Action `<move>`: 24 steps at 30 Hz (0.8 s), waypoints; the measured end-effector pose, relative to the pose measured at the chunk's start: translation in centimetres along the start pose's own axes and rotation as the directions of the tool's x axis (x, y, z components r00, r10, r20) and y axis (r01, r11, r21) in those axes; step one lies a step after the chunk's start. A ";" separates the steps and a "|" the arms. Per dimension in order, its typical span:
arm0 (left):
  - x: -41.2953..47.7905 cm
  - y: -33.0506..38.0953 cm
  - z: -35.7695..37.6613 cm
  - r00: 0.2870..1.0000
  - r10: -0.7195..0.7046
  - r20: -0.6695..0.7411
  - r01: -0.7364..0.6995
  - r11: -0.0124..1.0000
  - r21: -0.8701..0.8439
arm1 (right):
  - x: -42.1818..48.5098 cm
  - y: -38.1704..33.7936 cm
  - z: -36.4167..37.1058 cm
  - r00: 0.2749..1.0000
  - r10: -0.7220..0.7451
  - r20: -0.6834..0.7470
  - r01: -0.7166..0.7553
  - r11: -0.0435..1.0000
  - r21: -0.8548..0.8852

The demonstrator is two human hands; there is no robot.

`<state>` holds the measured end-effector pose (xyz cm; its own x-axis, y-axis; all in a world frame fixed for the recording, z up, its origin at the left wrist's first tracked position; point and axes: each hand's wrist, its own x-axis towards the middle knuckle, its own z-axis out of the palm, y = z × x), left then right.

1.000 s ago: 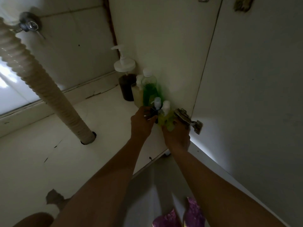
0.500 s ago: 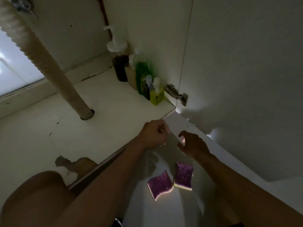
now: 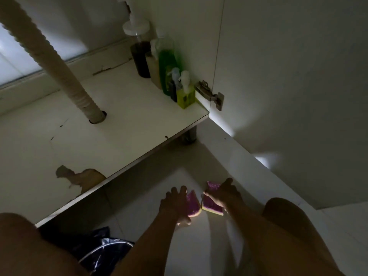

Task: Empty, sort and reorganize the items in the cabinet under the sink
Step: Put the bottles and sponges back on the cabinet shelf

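Purple rough-topped rectangular left sponge (image 3: 194,204) is being gripped by left hand (image 3: 176,203), matching right sponge (image 3: 210,205) by right hand (image 3: 226,193), both near cabinet floor (image 3: 119,126) edge.

It is very dark here, and the whole picture looks soft and a bit grainy. The brightest part is a pale glowing pane (image 3: 14,62) far up on the left. A small patch of white light falls on the bottom of the cabinet door (image 3: 298,76) below the hinge (image 3: 209,94), with a blurry spot lower down. Light hits the purple left sponge (image 3: 194,205) and right sponge (image 3: 212,204), so they glow. The left hand (image 3: 175,204) and right hand (image 3: 225,193) are dark and smeary, with only the thumb edges lit. Deep shadow sits under the cabinet floor (image 3: 129,120). The green bottle (image 3: 167,62) glows a little. The legs (image 3: 29,246) are nearly black. Things near the edges look stretched.
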<state>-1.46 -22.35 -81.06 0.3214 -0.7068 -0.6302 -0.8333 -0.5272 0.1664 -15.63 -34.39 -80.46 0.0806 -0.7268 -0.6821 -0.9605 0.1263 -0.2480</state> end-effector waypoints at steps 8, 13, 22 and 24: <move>0.1 -0.5 0.7 0.993 0.019 -0.119 -0.021 1.000 -0.016 | 0.6 0.1 0.4 0.996 0.076 0.036 -0.079 0.991 0.107; 0.2 -1.3 -0.2 0.994 0.032 -0.109 -0.040 0.997 -0.069 | 0.4 0.0 1.1 0.996 0.087 0.017 -0.088 0.990 0.109; -1.7 -1.8 -7.4 0.922 0.251 -0.296 -0.325 0.916 -0.235 | -1.0 -2.4 -4.8 0.988 -0.153 -0.003 0.148 0.952 0.266; -2.5 -1.6 -9.6 0.882 0.294 -0.368 -0.389 0.895 -0.218 | -1.9 -3.0 -7.2 0.971 -0.239 0.028 0.231 0.957 0.177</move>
<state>3.40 -24.24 -72.43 0.2039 -0.9522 -0.2276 -0.7729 -0.2993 0.5595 -14.82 -38.21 -73.44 0.3153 -0.7166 -0.6222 -0.8535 0.0725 -0.5160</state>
